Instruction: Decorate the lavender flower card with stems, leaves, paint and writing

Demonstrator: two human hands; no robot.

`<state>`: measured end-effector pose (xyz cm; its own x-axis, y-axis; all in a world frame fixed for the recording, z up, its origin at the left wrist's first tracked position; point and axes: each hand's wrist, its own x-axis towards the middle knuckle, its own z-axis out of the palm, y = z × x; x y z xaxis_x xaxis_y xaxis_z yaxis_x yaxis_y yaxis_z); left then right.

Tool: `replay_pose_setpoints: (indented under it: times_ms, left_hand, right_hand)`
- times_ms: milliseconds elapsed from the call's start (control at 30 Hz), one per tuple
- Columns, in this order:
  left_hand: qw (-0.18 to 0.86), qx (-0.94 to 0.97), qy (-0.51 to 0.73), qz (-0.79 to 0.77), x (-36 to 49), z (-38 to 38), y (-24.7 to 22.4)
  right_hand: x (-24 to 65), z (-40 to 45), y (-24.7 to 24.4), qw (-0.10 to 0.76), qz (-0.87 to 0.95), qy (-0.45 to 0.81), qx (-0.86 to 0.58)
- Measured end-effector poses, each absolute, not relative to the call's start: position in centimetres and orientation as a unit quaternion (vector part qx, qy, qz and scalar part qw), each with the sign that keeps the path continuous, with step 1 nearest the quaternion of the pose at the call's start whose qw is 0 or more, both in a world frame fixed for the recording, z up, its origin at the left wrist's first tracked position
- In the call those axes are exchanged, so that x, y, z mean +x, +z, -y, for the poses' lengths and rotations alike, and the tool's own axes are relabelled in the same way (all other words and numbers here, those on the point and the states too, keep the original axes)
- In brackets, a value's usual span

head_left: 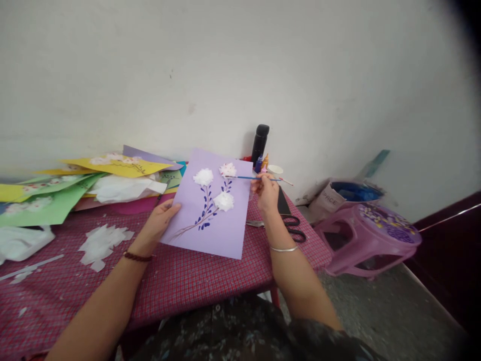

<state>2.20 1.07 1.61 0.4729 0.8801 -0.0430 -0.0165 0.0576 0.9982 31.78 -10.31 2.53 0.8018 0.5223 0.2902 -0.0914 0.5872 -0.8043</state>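
My left hand (164, 216) grips the left edge of a purple sheet of paper (225, 238), holding it tilted above the table. White tissue flowers (224, 201) sit on it, with a painted brown stem and dark blue leaves. Pinched in my right hand (267, 192) is a thin paintbrush (248, 178) with a blue handle. Its tip points left and meets the upper right flower (227, 170), which carries small reddish marks. The brush's far end sticks out to the right of my fingers.
Left on the checked tablecloth (169, 281) are a pile of decorated coloured sheets (131, 168) and white tissue pieces (103, 244). Behind the paper stand a black bottle (260, 143) and paint bottles (265, 162). Black-handled scissors (295, 229) lie right; a pink stool (353, 250) stands beyond.
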Motion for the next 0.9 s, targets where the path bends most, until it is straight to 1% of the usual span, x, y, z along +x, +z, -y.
replay_pose_setpoints:
  times_ms: [133, 300, 400, 500, 667, 800, 900]
  left_hand:
    - [0.631, 0.584, 0.359, -0.364, 2.2, -1.1, 1.5]
    - [0.627, 0.589, 0.359, -0.362, 2.1, -1.3, 1.3]
    - [0.63, 0.585, 0.362, -0.361, 2.1, -1.3, 1.4]
    - [0.624, 0.59, 0.361, -0.363, 2.1, -1.3, 1.4]
    - [0.625, 0.592, 0.359, -0.36, 2.1, -1.4, 1.2]
    - [0.631, 0.59, 0.356, -0.355, 2.1, -1.4, 1.0]
    - [0.633, 0.591, 0.35, -0.356, 2.1, -1.3, 1.1]
  right_hand:
    - [31.1, 10.3, 2.6, 0.833, 0.294, 0.165, -0.439]
    - [31.9, 10.4, 2.6, 0.87, 0.23, 0.133, -0.417]
    - [32.2, 10.3, 2.5, 0.876, 0.226, 0.141, -0.402]
    - [32.0, 10.2, 2.4, 0.862, 0.253, 0.156, -0.41]
    - [31.8, 10.3, 2.6, 0.866, 0.235, 0.151, -0.414]
    - [31.1, 10.3, 2.6, 0.833, 0.301, 0.162, -0.435]
    - [30.7, 10.4, 2.4, 0.818, 0.342, 0.136, -0.443]
